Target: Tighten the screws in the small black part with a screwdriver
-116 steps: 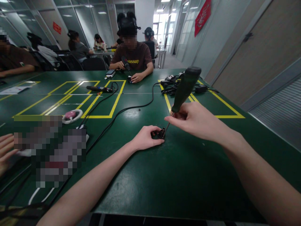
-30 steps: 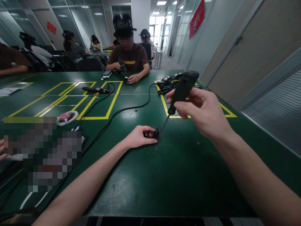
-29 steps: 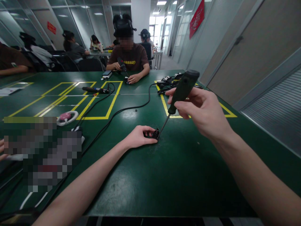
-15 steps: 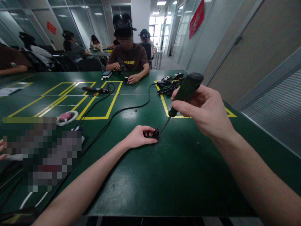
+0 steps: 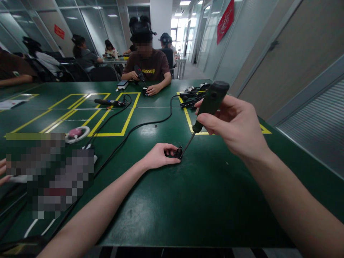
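Note:
Between the thumb and fingers of my left hand (image 5: 161, 156) sits a small black part (image 5: 178, 152) with a short round tube standing up from it, held down on the green table (image 5: 215, 200). My right hand (image 5: 232, 125) is closed around the dark handle of a screwdriver (image 5: 212, 102). Its thin shaft slants down to the left, and the tip meets the right side of the black part. What lies exactly under the tip is too small to make out.
Black cables (image 5: 139, 125) cross the table to my left. Cables and black parts are heaped (image 5: 195, 95) at the back right, by yellow tape. Another screwdriver-like tool (image 5: 107, 103) lies further left. A pink and white round object (image 5: 76, 133) is nearby. A co-worker (image 5: 146, 66) sits opposite, holding a tool.
The screwdriver handle has turned a little in my right hand and leans slightly further left. My left hand and the black part stay where they were.

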Tool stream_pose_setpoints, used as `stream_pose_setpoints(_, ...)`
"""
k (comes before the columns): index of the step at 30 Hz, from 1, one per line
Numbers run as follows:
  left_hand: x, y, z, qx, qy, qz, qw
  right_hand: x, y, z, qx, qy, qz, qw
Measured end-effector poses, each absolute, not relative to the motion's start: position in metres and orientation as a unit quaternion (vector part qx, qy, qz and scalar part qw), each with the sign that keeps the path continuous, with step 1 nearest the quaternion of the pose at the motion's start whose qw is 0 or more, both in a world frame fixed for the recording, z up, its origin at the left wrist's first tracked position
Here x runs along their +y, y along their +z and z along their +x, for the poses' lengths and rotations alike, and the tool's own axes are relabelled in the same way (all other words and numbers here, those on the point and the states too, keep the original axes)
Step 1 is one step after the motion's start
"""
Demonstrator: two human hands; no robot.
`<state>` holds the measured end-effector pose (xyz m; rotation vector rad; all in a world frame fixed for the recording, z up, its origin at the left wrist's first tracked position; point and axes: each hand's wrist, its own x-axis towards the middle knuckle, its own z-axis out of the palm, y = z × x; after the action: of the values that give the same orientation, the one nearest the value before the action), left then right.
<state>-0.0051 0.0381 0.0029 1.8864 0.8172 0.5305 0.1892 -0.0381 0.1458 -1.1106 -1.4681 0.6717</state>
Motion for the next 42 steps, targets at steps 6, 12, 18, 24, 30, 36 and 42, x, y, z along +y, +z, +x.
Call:
stream_pose_setpoints(6, 0.037, 0.002, -0.004, 0.339, 0.218, 0.776, 0.486, -0.038, 0.14, 0.193, -0.632, 0.278, -0.436, 0.577)
stream_pose_setpoints(12, 0.036, 0.003, -0.003, 0.343, 0.218, 0.776, 0.482, -0.03, 0.13, 0.193, -0.673, 0.256, -0.343, 0.604)
stream_pose_setpoints(18, 0.037, 0.004, -0.006, 0.345, 0.216, 0.775, 0.483, -0.03, 0.132, 0.195, -0.662, 0.127, -0.348, 0.652)
stream_pose_setpoints(24, 0.037, 0.005, -0.008, 0.345, 0.214, 0.78, 0.477, -0.03, 0.131, 0.196, -0.67, 0.05, -0.366, 0.644)
stream_pose_setpoints(30, 0.038, 0.002, -0.007, 0.341, 0.216, 0.782, 0.476, -0.034, 0.13, 0.192, -0.691, 0.066, -0.364, 0.621)
stream_pose_setpoints(36, 0.038, 0.004, -0.007, 0.339, 0.217, 0.782, 0.477, -0.035, 0.13, 0.193, -0.679, 0.018, -0.371, 0.633)
stream_pose_setpoints(42, 0.038, 0.001, -0.007, 0.342, 0.218, 0.782, 0.474, -0.039, 0.131, 0.187, -0.69, 0.079, -0.368, 0.618)
